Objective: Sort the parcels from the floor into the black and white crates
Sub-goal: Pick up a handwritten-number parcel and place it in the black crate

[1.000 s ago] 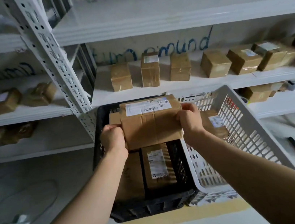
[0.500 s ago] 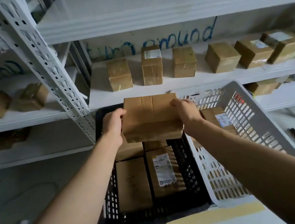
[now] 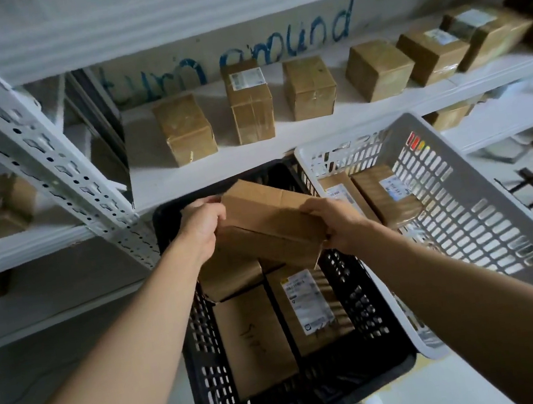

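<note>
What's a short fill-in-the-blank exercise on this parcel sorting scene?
The white crate sits to the ____ of the black crate.
The left hand and right hand hold a brown parcel over the ____ crate.
The blue writing reads turn ____.
Missing words: right, black, around.

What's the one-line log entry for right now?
left hand: grips parcel | right hand: grips parcel | parcel: tilted, above black crate | white crate: holds labelled parcels
</note>
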Demonstrator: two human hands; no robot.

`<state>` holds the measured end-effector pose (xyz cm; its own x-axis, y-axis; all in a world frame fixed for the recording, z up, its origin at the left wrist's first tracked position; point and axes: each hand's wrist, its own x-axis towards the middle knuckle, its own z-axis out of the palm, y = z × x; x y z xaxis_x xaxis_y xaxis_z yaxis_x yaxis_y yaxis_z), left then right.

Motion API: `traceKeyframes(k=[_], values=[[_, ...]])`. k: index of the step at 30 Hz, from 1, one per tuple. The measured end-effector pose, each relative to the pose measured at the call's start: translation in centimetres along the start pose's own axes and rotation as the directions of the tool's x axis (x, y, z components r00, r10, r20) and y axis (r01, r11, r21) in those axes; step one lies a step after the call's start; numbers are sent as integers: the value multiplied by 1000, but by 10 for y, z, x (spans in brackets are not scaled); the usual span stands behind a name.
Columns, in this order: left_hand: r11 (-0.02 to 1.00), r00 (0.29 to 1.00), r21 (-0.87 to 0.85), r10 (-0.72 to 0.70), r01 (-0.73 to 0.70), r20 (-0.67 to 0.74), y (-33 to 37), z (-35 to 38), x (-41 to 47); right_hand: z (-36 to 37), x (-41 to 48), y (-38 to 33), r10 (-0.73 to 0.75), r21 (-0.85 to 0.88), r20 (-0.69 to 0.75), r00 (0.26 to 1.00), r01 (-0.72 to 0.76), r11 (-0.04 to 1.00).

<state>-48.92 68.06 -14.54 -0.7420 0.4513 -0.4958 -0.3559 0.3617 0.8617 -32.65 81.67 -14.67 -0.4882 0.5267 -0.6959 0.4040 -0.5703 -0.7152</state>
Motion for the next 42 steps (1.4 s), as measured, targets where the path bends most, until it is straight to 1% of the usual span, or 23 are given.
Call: traceKeyframes(k=[2,5,9,11,13,14,16,19,22,26,30,35,38,40,42], values=[[998,999,59,8,-10,42,-4,2,14,-3,8,6,44,16,33,999,-44,999],[996,999,84,-4,0,41,3,11,22,-1,21,13,79,51,49,996,-82,995],[994,1000,113,-16,14,20,9,19,39,5,30,17,55,84,28,998,-57,995],[981,999,193,26,-19,-31,13,19,48,5,31,16,26,71,47,999,-29,997],[972,992,232,73,-47,-107,13,18,56,7,33,16,19,5,88,996,-20,1000],[971,988,231,87,-57,-124,13,19,59,7,33,16,29,-21,97,995,-27,999],[977,991,202,92,-70,-101,12,25,64,9,33,16,57,-26,65,996,-55,998],[974,996,210,88,-79,-34,7,36,66,7,37,17,109,42,34,993,-111,993],[972,995,217,94,-85,-33,-3,42,73,8,42,20,125,121,32,992,-128,984],[973,995,217,88,-76,-44,-15,44,85,14,53,25,144,96,8,990,-144,985],[976,997,212,66,-55,-49,-23,44,96,21,66,30,195,96,1,981,-194,976],[961,996,263,92,-87,-8,-26,43,104,25,80,44,233,125,-37,972,-227,966],[973,998,229,21,-33,55,-28,47,111,24,86,49,301,244,-61,952,-278,929],[961,987,277,-40,-5,157,-32,55,108,26,88,51,342,337,-41,939,-309,889],[946,976,323,-58,-12,208,-40,62,106,30,93,52,352,323,-53,934,-318,891]])
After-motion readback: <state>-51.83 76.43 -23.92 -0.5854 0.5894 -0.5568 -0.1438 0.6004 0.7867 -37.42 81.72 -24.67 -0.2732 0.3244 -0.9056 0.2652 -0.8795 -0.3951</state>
